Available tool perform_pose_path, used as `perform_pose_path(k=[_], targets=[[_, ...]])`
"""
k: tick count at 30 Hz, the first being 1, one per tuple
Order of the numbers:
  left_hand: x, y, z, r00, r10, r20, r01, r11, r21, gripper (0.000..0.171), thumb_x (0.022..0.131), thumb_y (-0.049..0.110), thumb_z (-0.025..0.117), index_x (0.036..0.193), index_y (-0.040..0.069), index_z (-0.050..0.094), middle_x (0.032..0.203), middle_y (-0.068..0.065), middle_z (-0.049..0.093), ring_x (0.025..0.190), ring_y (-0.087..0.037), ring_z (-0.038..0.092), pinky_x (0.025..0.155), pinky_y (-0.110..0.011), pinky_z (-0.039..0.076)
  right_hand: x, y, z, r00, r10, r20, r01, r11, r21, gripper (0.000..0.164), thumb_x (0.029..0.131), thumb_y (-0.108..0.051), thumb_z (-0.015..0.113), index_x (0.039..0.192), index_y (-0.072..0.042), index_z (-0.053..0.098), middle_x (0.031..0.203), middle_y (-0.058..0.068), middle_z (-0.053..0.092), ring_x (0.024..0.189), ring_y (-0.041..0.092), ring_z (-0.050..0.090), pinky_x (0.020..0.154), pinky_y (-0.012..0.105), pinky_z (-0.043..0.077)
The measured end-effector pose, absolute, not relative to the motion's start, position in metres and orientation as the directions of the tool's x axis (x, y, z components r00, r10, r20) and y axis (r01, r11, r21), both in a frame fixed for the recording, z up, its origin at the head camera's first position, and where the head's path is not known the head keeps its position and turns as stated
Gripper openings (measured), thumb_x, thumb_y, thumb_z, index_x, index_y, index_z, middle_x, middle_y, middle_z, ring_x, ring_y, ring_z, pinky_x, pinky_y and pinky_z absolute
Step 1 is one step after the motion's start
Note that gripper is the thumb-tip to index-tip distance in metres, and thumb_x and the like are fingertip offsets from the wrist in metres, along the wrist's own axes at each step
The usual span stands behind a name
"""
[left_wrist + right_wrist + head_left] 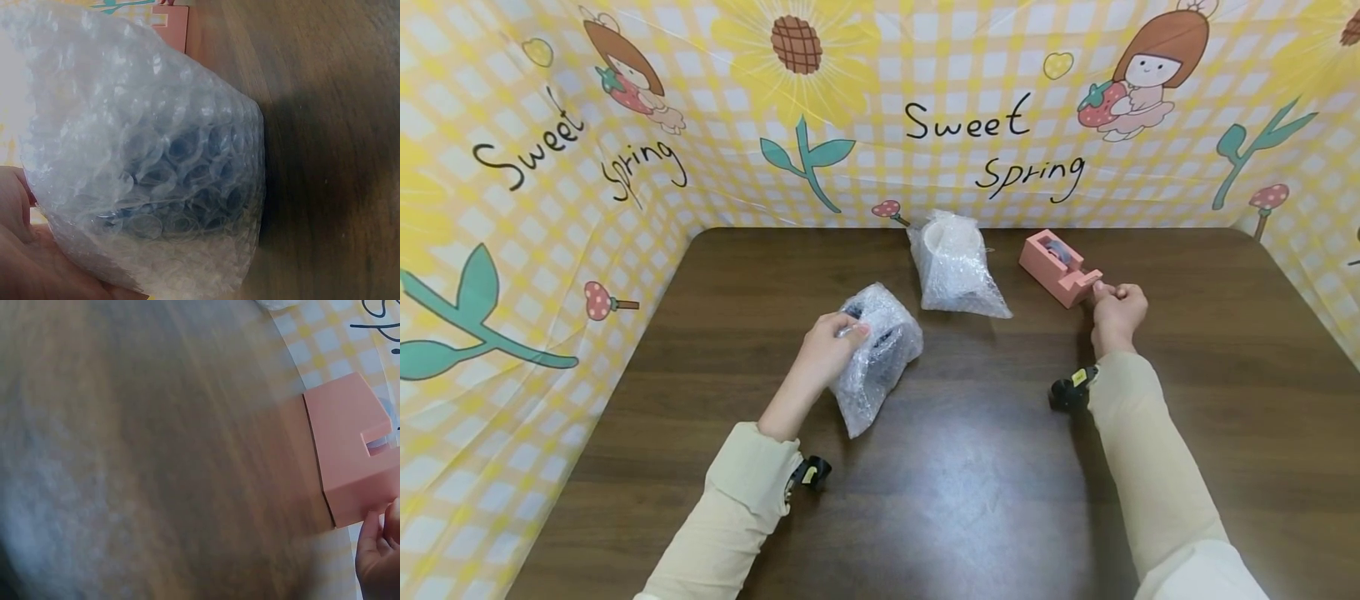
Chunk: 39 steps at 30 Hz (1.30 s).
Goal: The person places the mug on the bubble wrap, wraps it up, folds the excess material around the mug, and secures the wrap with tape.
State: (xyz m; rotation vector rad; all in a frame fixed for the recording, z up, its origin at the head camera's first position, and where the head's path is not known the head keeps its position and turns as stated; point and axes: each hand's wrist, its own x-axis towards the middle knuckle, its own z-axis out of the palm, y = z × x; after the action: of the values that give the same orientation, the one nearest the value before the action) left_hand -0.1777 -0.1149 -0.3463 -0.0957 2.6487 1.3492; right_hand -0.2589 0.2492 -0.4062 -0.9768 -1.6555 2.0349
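Note:
On the dark wooden table (970,467) my left hand (831,348) grips a bubble-wrapped dark object (880,350), which fills the left wrist view (162,181). My right hand (1117,307) is at the front end of a pink tape dispenser (1058,265), fingertips pinched together at its cutter end; the tape itself is too small to make out. In the right wrist view the dispenser (353,450) sits at the right edge with my fingers (380,553) just below it. A second bubble-wrapped white object (955,265) stands between the two hands, further back.
A yellow checked cloth with "Sweet Spring" print (925,125) walls the table at the back and both sides. Bare tabletop lies in front of my arms. Small black cameras sit on both wrists (808,472) (1070,390).

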Motion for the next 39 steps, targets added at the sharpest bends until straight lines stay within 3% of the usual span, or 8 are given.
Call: perform_pose_path(k=[7,13,17,22,27,34,39], targets=[[-0.177,-0.114,-0.346,-0.984,0.019,-0.176,-0.131,0.589,0.798,0.032,0.096,0.024,0.052,0.108,-0.004,0.063,0.143,-0.021,0.043,0.135,-0.036,0.038,0.113,-0.051,0.030,-0.258,0.250,-0.406,-0.711,0.637,-0.299,0.124,-0.306,-0.944,0.032,0.090,0.000,0.058,0.074,-0.012,0.033,0.078,-0.003,0.047,0.070,0.005,0.048,0.060,0.011,0.041],[-0.178,-0.115,-0.348,-0.982,0.026,-0.185,-0.133,0.598,0.790,0.032,0.096,0.025,0.053,0.108,-0.003,0.063,0.143,-0.021,0.044,0.135,-0.036,0.039,0.112,-0.050,0.031,-0.253,0.255,-0.415,-0.682,0.604,-0.412,0.095,-0.486,-0.869,0.032,0.088,0.003,0.059,0.077,-0.012,0.033,0.071,-0.002,0.055,0.063,0.005,0.057,0.058,0.011,0.051],[-0.179,-0.116,-0.348,-0.981,0.025,-0.192,-0.139,0.603,0.786,0.031,0.096,0.025,0.053,0.107,-0.002,0.063,0.143,-0.020,0.043,0.136,-0.036,0.038,0.112,-0.051,0.031,-0.252,0.261,-0.417,-0.680,0.597,-0.426,0.038,-0.551,-0.834,0.031,0.086,0.003,0.063,0.077,-0.010,0.036,0.070,-0.001,0.059,0.065,0.007,0.060,0.060,0.013,0.052],[-0.179,-0.118,-0.345,-0.976,0.030,-0.214,-0.154,0.599,0.786,0.033,0.096,0.026,0.054,0.111,-0.001,0.062,0.145,-0.020,0.041,0.137,-0.036,0.037,0.112,-0.051,0.031,-0.252,0.265,-0.411,-0.679,0.618,-0.396,-0.046,-0.574,-0.818,0.035,0.084,0.004,0.065,0.071,-0.009,0.036,0.060,-0.002,0.065,0.055,0.007,0.061,0.052,0.016,0.049],[-0.181,-0.121,-0.341,-0.965,0.047,-0.259,-0.181,0.596,0.783,0.036,0.096,0.029,0.055,0.117,0.000,0.062,0.142,-0.020,0.046,0.134,-0.035,0.041,0.109,-0.051,0.035,-0.246,0.266,-0.394,-0.718,0.619,-0.319,-0.083,-0.531,-0.843,0.040,0.083,0.001,0.069,0.068,-0.009,0.034,0.058,-0.003,0.065,0.050,0.007,0.059,0.052,0.017,0.044],[-0.190,-0.126,-0.337,-0.946,0.042,-0.323,-0.245,0.561,0.791,0.037,0.091,0.030,0.059,0.116,0.003,0.067,0.128,-0.015,0.061,0.119,-0.029,0.054,0.099,-0.043,0.044,-0.241,0.239,-0.364,-0.775,0.623,-0.106,-0.286,-0.495,-0.821,0.045,0.080,0.011,0.067,0.062,-0.009,0.031,0.060,0.001,0.068,0.049,0.008,0.060,0.050,0.017,0.046],[-0.194,-0.127,-0.337,-0.938,0.033,-0.346,-0.274,0.540,0.796,0.036,0.087,0.028,0.061,0.112,0.005,0.070,0.130,-0.012,0.060,0.124,-0.027,0.051,0.103,-0.043,0.042,-0.230,0.200,-0.348,-0.843,0.538,-0.005,-0.244,-0.390,-0.888,0.046,0.082,0.011,0.065,0.061,-0.012,0.031,0.060,-0.005,0.066,0.056,0.004,0.060,0.054,0.016,0.046]])
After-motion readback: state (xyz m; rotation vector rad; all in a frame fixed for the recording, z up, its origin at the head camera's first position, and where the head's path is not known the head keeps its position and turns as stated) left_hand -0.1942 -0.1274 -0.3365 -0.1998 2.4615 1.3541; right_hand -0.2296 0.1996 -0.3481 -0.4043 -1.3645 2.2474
